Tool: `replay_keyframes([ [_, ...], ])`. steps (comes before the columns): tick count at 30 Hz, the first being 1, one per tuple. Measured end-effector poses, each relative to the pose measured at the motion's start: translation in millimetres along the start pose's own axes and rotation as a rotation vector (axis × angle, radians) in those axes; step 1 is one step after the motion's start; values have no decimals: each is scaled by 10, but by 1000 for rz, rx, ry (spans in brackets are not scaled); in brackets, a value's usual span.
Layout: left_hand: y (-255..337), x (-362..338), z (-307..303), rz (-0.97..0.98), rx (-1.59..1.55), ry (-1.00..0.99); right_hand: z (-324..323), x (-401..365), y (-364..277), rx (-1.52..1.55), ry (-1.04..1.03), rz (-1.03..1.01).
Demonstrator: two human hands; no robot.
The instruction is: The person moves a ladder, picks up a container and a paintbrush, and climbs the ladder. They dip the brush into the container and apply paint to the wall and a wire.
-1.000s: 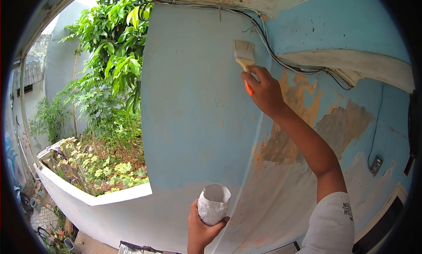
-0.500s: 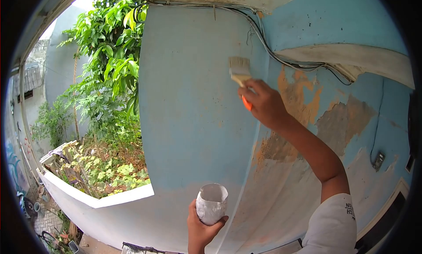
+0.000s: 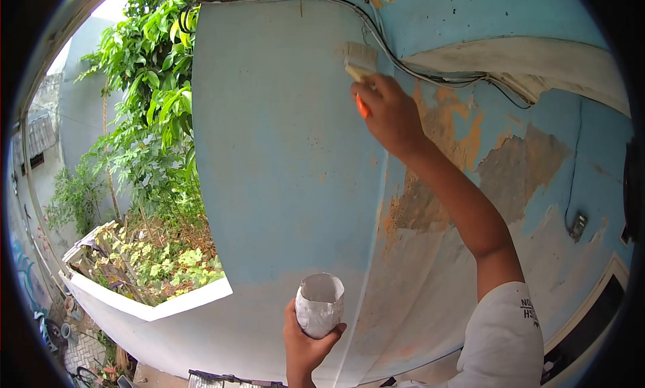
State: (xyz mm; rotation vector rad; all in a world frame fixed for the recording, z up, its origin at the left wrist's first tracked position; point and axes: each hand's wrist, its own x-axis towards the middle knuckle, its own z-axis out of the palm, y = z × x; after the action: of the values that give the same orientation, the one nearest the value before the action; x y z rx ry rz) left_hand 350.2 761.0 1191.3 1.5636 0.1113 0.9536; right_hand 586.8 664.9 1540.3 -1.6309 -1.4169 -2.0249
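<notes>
My right hand grips a paintbrush by its handle, the orange end showing below my fingers. The flat, wide bristles point up and overlap the upper part of the blue wall, just left of the corner and below the cables. Lower down, my left hand is wrapped round a white, paint-smeared cup. The cup is upright with its open mouth facing up, in front of the pale lower band of the wall.
Black and grey cables run along the wall top and down the corner. On the right wall, peeling patches surround bare plaster, near a switch box. An opening at left with a white ledge shows green plants.
My right hand and the brush have moved up the wall toward the cables. The view has shifted slightly, and my left hand still holds the cup low down.
</notes>
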Motion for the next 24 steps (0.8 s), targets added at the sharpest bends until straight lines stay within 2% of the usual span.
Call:
replay_keyframes([
  [3,9,2,3,-3,-15,0,-211,-573,-447,87,-157,-36],
  [6,-12,2,6,-14,-30,-10,-217,-992,-573,152,-180,-62],
  [9,-23,4,8,-29,-33,-21,-213,-952,-405,248,-198,-48],
  [11,-28,5,13,-30,-30,-28,-210,-650,-231,120,-40,-93],
  [16,4,8,3,-20,-7,-17,28,-71,317,-8,60,76],
  [20,-39,13,-3,-25,-23,1,91,-120,219,29,124,89],
  [24,-8,20,-38,-34,-32,15,-219,-876,-341,181,-90,139],
])
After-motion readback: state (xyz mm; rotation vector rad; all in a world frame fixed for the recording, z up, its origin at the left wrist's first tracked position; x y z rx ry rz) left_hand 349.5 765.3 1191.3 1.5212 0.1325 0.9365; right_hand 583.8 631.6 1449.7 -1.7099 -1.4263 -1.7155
